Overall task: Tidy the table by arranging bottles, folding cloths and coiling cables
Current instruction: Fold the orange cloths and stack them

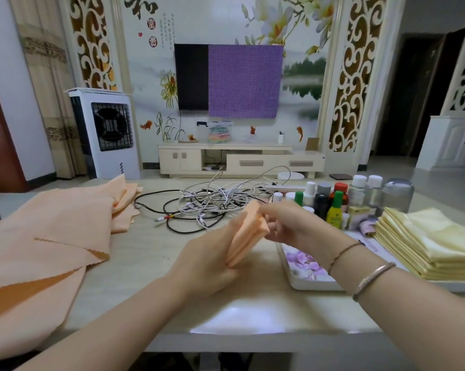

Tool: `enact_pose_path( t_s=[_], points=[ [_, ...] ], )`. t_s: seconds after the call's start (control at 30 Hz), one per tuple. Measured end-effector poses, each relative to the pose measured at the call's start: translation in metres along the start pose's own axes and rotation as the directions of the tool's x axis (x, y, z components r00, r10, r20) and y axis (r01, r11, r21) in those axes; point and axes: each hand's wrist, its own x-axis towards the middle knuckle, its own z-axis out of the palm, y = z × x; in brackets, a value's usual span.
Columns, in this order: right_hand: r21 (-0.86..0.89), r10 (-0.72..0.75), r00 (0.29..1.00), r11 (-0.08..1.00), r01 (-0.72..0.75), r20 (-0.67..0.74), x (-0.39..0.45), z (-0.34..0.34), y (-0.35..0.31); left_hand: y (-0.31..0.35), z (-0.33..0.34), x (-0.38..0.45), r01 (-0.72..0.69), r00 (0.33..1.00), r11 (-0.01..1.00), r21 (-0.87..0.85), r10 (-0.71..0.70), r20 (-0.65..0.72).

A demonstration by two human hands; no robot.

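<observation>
A small folded orange cloth [246, 234] is held upright above the table centre. My left hand [212, 261] grips its lower part from the left, and my right hand [287, 223] pinches its upper edge from the right. Loose orange cloths [51, 231] lie spread over the table's left side. A tangle of white and black cables [212, 202] sits behind my hands. A group of bottles [335, 199] stands at the back right. Folded yellow cloths [429, 242] are stacked on a flower-printed tray [306, 266] at the right.
The table's front edge [252, 336] runs just below my forearms. A white power strip [285, 187] lies behind the cables. Beyond the table are a TV stand, a covered television and a white air cooler [105, 132].
</observation>
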Motion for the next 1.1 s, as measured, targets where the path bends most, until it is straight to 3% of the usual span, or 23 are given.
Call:
enact_pose_path(
  t_s=[0.07,0.17,0.27,0.33,0.43,0.5,0.6,0.7,0.8,0.9,1.0,1.1],
  points=[
    [0.191,-0.056,0.998,0.98,0.059,-0.022,-0.006,-0.004,-0.013,0.013,-0.009,0.011,-0.003,0.984,0.999,-0.046,-0.005,-0.176],
    [0.301,-0.16,0.985,0.938,0.174,-0.069,-0.015,-0.013,-0.032,0.026,-0.023,0.028,-0.052,0.945,0.961,-0.273,-0.041,-0.325],
    [0.139,-0.302,0.925,0.931,0.338,-0.228,-0.02,-0.042,-0.039,0.047,-0.033,0.054,-0.068,0.915,0.882,-0.466,-0.131,-0.382],
    [-0.075,-0.368,0.882,0.929,0.363,-0.294,-0.027,-0.068,-0.033,0.067,-0.034,0.075,-0.062,0.919,0.775,-0.629,-0.202,-0.339],
    [-0.024,-0.29,0.916,0.955,0.295,-0.278,-0.041,-0.109,-0.019,0.097,-0.018,0.108,0.009,0.94,0.484,-0.875,-0.302,-0.158],
    [-0.035,-0.287,0.895,0.955,0.293,-0.342,-0.051,-0.142,-0.011,0.125,0.003,0.131,0.075,0.953,0.293,-0.953,-0.304,-0.018],
    [-0.202,-0.344,0.799,0.939,0.279,-0.493,-0.06,-0.191,-0.014,0.16,0.037,0.165,0.234,0.936,0.16,-0.959,-0.303,0.178],
    [-0.285,-0.312,0.757,0.943,0.172,-0.574,-0.06,-0.247,-0.019,0.196,0.066,0.197,0.437,0.883,0.213,-0.874,-0.288,0.372],
    [-0.4,-0.264,0.753,0.917,0.001,-0.603,-0.046,-0.297,-0.015,0.226,0.085,0.219,0.606,0.787,0.129,-0.785,-0.236,0.569],
    [-0.488,-0.251,0.758,0.867,-0.101,-0.602,-0.033,-0.324,-0.006,0.237,0.1,0.227,0.694,0.715,0.127,-0.709,-0.238,0.657],
    [-0.645,-0.272,0.775,0.733,-0.217,-0.57,-0.028,-0.333,0.008,0.237,0.112,0.229,0.725,0.687,0.189,-0.663,-0.283,0.67],
    [-0.823,-0.385,0.765,0.469,-0.319,-0.516,-0.032,-0.325,0.017,0.234,0.119,0.227,0.72,0.693,0.24,-0.652,-0.296,0.657]
  ],
)
